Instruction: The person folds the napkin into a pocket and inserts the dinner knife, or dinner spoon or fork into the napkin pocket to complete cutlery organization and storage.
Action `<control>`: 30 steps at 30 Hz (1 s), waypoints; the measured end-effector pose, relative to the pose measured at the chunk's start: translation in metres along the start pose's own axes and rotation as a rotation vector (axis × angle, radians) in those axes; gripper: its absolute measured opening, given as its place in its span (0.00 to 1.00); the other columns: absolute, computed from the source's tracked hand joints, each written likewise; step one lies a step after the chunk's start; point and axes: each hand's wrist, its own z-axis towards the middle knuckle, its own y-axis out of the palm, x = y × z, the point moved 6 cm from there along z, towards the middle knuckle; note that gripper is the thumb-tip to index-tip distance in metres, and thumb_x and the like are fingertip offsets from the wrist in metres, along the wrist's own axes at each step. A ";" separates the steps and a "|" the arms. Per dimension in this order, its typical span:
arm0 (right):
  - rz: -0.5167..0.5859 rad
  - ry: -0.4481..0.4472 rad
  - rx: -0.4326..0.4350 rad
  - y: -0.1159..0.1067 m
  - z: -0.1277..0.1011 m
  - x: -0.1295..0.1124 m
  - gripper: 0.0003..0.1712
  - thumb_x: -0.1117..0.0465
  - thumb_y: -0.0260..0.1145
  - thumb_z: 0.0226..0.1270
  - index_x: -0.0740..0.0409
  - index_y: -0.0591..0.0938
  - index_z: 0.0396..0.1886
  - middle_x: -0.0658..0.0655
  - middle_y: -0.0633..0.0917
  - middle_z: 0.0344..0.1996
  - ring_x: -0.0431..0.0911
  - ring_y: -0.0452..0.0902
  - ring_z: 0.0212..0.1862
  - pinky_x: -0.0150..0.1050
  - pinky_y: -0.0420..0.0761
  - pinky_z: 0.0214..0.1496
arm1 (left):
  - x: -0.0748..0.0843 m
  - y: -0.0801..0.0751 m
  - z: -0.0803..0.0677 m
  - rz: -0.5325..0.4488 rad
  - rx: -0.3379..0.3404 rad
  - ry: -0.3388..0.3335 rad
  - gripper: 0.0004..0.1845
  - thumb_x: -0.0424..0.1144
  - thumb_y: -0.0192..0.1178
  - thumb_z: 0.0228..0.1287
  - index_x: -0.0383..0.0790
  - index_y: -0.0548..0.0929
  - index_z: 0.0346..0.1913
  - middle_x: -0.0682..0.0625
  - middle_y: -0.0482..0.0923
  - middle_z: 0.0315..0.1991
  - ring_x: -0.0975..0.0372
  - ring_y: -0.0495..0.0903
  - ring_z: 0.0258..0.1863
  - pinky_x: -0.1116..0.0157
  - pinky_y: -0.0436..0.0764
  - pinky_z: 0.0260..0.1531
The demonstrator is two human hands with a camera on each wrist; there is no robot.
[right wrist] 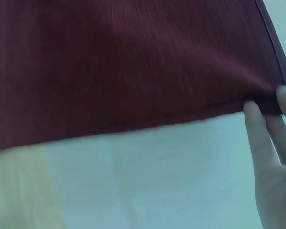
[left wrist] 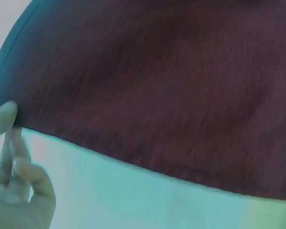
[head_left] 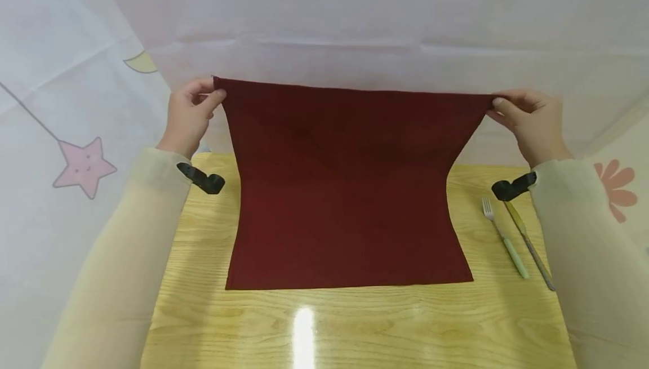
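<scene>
A dark red cloth napkin hangs spread between both hands, its far edge raised above the table and its near edge low over the wood. Whether that near edge touches the tabletop, I cannot tell. My left hand pinches the far left corner between thumb and fingers. At the far right corner, my right hand pinches the cloth the same way. The left wrist view shows the cloth stretching away from the thumb and fingers. In the right wrist view, fingertips and thumb grip the hemmed corner.
On the right of the wooden table lie a fork with a pale green handle and a knife beside it. A pale, printed curtain-like sheet surrounds the table at the back and sides.
</scene>
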 end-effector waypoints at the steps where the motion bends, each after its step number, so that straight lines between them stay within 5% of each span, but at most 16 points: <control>1: -0.035 0.020 -0.034 -0.005 -0.004 0.004 0.13 0.76 0.68 0.64 0.74 0.85 0.49 0.60 0.84 0.46 0.47 0.87 0.46 0.37 0.82 0.51 | -0.003 0.000 -0.003 0.008 -0.033 -0.010 0.06 0.39 0.63 0.72 0.47 0.86 0.48 0.59 0.77 0.48 0.66 0.77 0.37 0.72 0.74 0.35; 10: -0.660 0.082 -0.141 -0.042 -0.052 0.043 0.20 0.60 0.65 0.74 0.63 0.82 0.61 0.42 0.85 0.47 0.36 0.84 0.44 0.28 0.83 0.45 | -0.049 0.009 -0.045 -0.164 -0.339 -0.092 0.10 0.37 0.63 0.73 0.33 0.80 0.50 0.49 0.81 0.50 0.61 0.85 0.50 0.67 0.84 0.48; 17: -0.731 0.143 -0.231 -0.049 -0.087 0.061 0.20 0.61 0.64 0.75 0.68 0.81 0.61 0.43 0.88 0.47 0.39 0.87 0.45 0.27 0.82 0.49 | -0.078 0.006 -0.083 -0.029 -0.462 -0.096 0.15 0.40 0.62 0.74 0.31 0.82 0.55 0.45 0.79 0.57 0.61 0.84 0.52 0.63 0.82 0.53; 22: -0.868 0.185 -0.282 -0.055 -0.111 0.065 0.20 0.57 0.67 0.73 0.60 0.83 0.60 0.41 0.86 0.51 0.34 0.83 0.49 0.23 0.78 0.49 | -0.087 0.000 -0.110 -0.002 -0.563 -0.066 0.10 0.34 0.60 0.74 0.31 0.83 0.49 0.49 0.81 0.56 0.62 0.83 0.52 0.63 0.83 0.52; 30: -0.828 0.100 -0.441 -0.060 -0.141 0.081 0.15 0.69 0.68 0.69 0.64 0.86 0.55 0.41 0.85 0.54 0.26 0.78 0.54 0.27 0.82 0.46 | -0.107 0.000 -0.155 0.082 -0.741 -0.046 0.05 0.30 0.61 0.73 0.40 0.86 0.43 0.46 0.82 0.54 0.66 0.78 0.56 0.66 0.83 0.49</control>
